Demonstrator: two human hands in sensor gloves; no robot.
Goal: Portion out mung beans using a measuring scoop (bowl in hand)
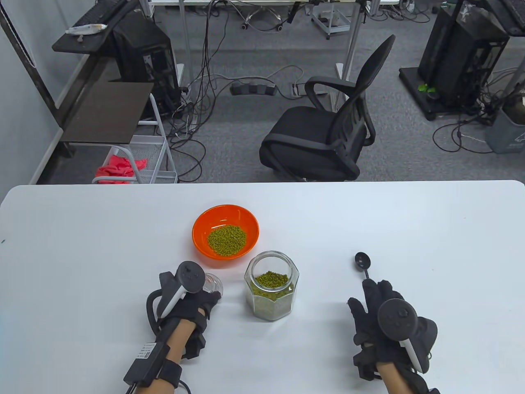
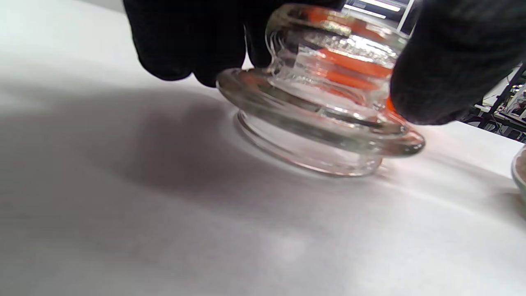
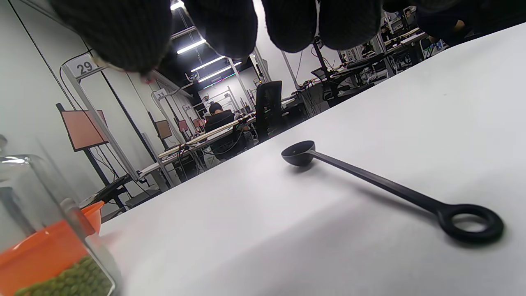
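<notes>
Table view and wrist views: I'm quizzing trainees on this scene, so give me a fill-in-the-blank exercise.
1. The left hand grips the glass ____.
2. The orange bowl holds mung ____.
3. The black measuring scoop lies on the ____, untouched by the right hand.
4. The glass jar stands ____, without its lid.

Missing: lid; beans; table; open

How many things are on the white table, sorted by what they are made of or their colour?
Glass things: 2, the jar of mung beans and its lid, which the left hand holds on the table
Orange things: 1, the bowl with mung beans in it
Black things: 1, the measuring scoop lying untouched below the right hand
Total: 4
</notes>
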